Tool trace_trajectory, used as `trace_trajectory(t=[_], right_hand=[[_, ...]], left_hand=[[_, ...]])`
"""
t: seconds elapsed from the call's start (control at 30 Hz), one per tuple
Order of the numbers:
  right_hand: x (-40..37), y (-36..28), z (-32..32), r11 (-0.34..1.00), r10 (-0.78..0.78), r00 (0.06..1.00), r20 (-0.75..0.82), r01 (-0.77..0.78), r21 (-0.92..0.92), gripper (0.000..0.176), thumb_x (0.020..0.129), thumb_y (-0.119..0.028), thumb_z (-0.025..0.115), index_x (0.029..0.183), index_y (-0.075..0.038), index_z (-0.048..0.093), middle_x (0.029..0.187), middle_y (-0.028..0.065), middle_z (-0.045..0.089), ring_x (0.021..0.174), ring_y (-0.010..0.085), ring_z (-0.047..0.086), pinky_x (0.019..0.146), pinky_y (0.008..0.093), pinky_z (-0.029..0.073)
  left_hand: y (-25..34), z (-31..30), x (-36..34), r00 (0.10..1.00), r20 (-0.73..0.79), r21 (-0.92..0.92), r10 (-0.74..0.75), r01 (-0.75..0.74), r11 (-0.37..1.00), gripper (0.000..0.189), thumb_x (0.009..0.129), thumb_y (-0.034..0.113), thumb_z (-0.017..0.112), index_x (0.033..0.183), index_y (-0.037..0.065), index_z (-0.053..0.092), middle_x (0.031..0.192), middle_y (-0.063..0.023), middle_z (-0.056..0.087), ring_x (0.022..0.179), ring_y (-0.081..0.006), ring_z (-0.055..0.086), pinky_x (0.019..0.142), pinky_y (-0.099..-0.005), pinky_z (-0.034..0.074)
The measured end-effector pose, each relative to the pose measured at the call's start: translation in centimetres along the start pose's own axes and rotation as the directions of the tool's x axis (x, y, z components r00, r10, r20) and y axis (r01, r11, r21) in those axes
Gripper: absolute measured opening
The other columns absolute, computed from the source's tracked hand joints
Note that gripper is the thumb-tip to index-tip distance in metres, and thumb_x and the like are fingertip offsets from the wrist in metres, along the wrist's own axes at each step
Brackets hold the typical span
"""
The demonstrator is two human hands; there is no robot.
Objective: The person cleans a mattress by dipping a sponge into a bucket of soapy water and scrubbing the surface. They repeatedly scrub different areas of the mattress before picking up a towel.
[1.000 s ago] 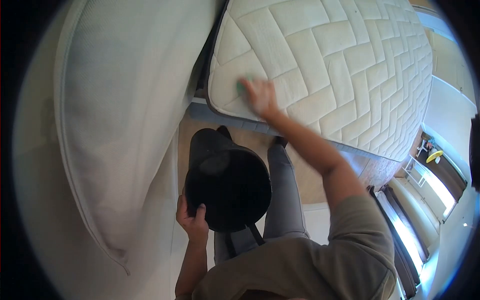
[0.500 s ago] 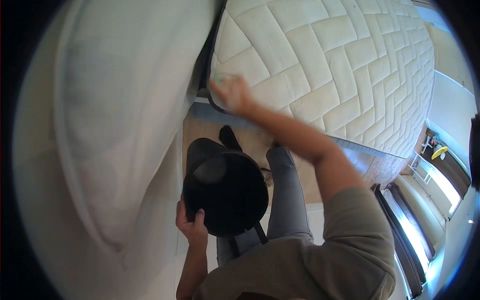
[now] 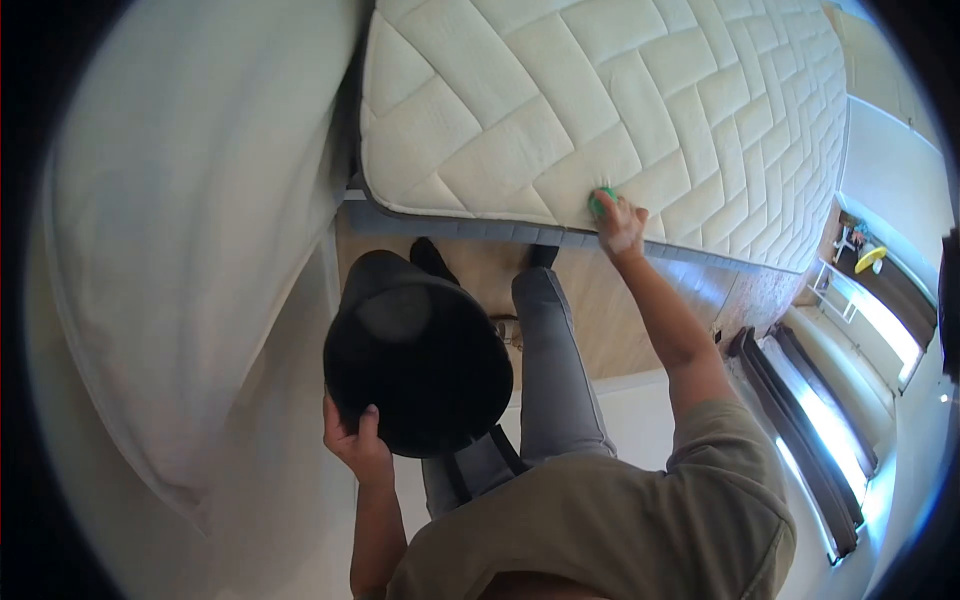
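Observation:
My left hand (image 3: pixel 358 445) grips the rim of a round black bucket (image 3: pixel 425 370), thumb over the edge, holding it above my thigh. The inside of the bucket is too dark to make out. Out to the right, my right hand (image 3: pixel 624 226) is closed around a small green brush (image 3: pixel 601 202), whose pale bristles seem to show at its far side. The brush rests on the near edge of the cream quilted mattress (image 3: pixel 540 120).
A large pale cloth-covered form (image 3: pixel 190 230) rises at the left. The grey bed base (image 3: pixel 450 229) runs under the mattress, above a wooden floor (image 3: pixel 480 268). Dark-framed windows (image 3: pixel 810 440) and a small yellow object (image 3: pixel 870 260) are at the right.
My right hand has swept right along the mattress, from its left corner to its near edge, with the green brush. My left hand still holds the bucket; the view has shifted slightly.

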State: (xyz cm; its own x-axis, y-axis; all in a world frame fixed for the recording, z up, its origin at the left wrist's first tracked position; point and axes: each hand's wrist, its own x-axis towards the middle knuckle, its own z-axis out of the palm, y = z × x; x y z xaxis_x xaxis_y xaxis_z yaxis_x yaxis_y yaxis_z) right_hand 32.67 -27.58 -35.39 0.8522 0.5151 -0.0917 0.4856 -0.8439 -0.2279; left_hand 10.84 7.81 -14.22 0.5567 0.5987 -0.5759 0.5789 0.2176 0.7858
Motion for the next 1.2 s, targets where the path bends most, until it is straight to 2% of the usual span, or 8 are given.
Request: trace_trajectory(t=[0.23, 0.33, 0.57, 0.8, 1.0, 1.07, 1.13, 1.2], right_hand=[[13.7, -16.1, 4.4, 0.920, -0.189, 0.939, -0.287, 0.272, 0.281, 0.032, 0.078, -0.015, 0.053, 0.110, -0.021, 0.055, 0.083, 0.0020, 0.058, 0.077, 0.0217, 0.057, 0.072, 0.0392, 0.037], [13.8, -15.3, 3.1, 0.897, -0.196, 0.975, -0.106, 0.222, 0.382, 0.031, 0.078, -0.014, 0.053, 0.108, -0.021, 0.054, 0.080, 0.0023, 0.056, 0.075, 0.0221, 0.056, 0.072, 0.0384, 0.037], [-5.0, 11.1, -2.5, 0.981, -0.195, 0.944, 0.266, 0.182, 0.071, 0.041, 0.072, -0.009, 0.057, 0.113, -0.018, 0.052, 0.089, 0.0057, 0.060, 0.080, 0.0239, 0.059, 0.069, 0.0438, 0.042], [10.1, -11.3, 2.2, 0.838, -0.309, 0.943, -0.119, 0.330, 0.436, 0.021, 0.081, -0.020, 0.048, 0.100, -0.023, 0.053, 0.092, 0.0071, 0.055, 0.090, 0.0246, 0.057, 0.082, 0.0452, 0.038], [1.3, 3.9, 0.3, 0.912, -0.300, 0.938, -0.172, 0.335, 0.236, 0.039, 0.072, -0.014, 0.061, 0.107, -0.028, 0.057, 0.087, 0.0059, 0.058, 0.080, 0.0235, 0.058, 0.075, 0.0429, 0.042], [-4.6, 14.1, -1.3, 0.961, -0.041, 0.992, 0.116, 0.007, 0.276, 0.032, 0.075, -0.016, 0.057, 0.106, -0.025, 0.060, 0.070, 0.0013, 0.058, 0.064, 0.0217, 0.058, 0.064, 0.0438, 0.043], [-7.0, 18.3, -5.1, 0.977, 0.034, 0.998, 0.047, -0.023, -0.211, 0.037, 0.070, -0.012, 0.060, 0.105, -0.023, 0.060, 0.076, 0.0041, 0.059, 0.068, 0.0238, 0.058, 0.057, 0.0395, 0.040], [-4.4, 14.9, -2.8, 0.997, -0.036, 0.992, -0.125, 0.043, 0.060, 0.039, 0.069, -0.012, 0.061, 0.107, -0.023, 0.059, 0.080, 0.0057, 0.059, 0.072, 0.0248, 0.058, 0.062, 0.0420, 0.042]], left_hand=[[0.2, 3.1, -0.7, 0.994, -0.113, 0.021, -0.006, 0.008, 1.000, 0.052, 0.068, -0.009, 0.047, 0.121, -0.007, 0.047, 0.112, -0.0151, 0.057, 0.101, -0.0220, 0.055, 0.093, -0.0313, 0.039], [1.1, 4.0, -0.9, 0.990, -0.140, 0.028, -0.018, 0.023, 0.999, 0.051, 0.068, -0.008, 0.048, 0.119, -0.006, 0.049, 0.109, -0.0149, 0.058, 0.098, -0.0237, 0.057, 0.090, -0.0324, 0.042], [1.1, 4.3, -1.0, 0.969, -0.234, -0.062, -0.079, 0.067, 0.996, 0.051, 0.067, -0.008, 0.048, 0.118, -0.004, 0.050, 0.109, -0.0145, 0.057, 0.099, -0.0254, 0.056, 0.091, -0.0338, 0.043], [0.8, 7.6, -2.7, 0.981, -0.192, -0.011, -0.016, 0.014, 1.000, 0.052, 0.068, -0.007, 0.048, 0.120, -0.004, 0.049, 0.114, -0.0147, 0.055, 0.101, -0.0269, 0.054, 0.092, -0.0342, 0.041], [2.2, 8.4, -3.2, 0.965, -0.258, -0.016, -0.051, 0.049, 0.999, 0.051, 0.069, -0.008, 0.048, 0.119, -0.002, 0.049, 0.113, -0.0149, 0.055, 0.101, -0.0272, 0.054, 0.092, -0.0354, 0.042], [2.0, 8.5, -3.5, 0.960, -0.271, -0.040, -0.076, 0.068, 0.997, 0.052, 0.068, -0.009, 0.047, 0.119, -0.002, 0.049, 0.114, -0.0152, 0.055, 0.103, -0.0277, 0.053, 0.092, -0.0360, 0.042], [1.6, 8.4, -3.5, 0.954, -0.282, -0.054, -0.099, 0.087, 0.995, 0.052, 0.067, -0.009, 0.047, 0.119, -0.001, 0.049, 0.115, -0.0156, 0.054, 0.104, -0.0282, 0.053, 0.093, -0.0367, 0.042], [0.9, 8.8, -3.9, 0.951, -0.292, -0.082, -0.104, 0.084, 0.993, 0.056, 0.066, -0.010, 0.046, 0.121, -0.001, 0.047, 0.117, -0.0161, 0.052, 0.107, -0.0292, 0.051, 0.093, -0.0373, 0.042]])
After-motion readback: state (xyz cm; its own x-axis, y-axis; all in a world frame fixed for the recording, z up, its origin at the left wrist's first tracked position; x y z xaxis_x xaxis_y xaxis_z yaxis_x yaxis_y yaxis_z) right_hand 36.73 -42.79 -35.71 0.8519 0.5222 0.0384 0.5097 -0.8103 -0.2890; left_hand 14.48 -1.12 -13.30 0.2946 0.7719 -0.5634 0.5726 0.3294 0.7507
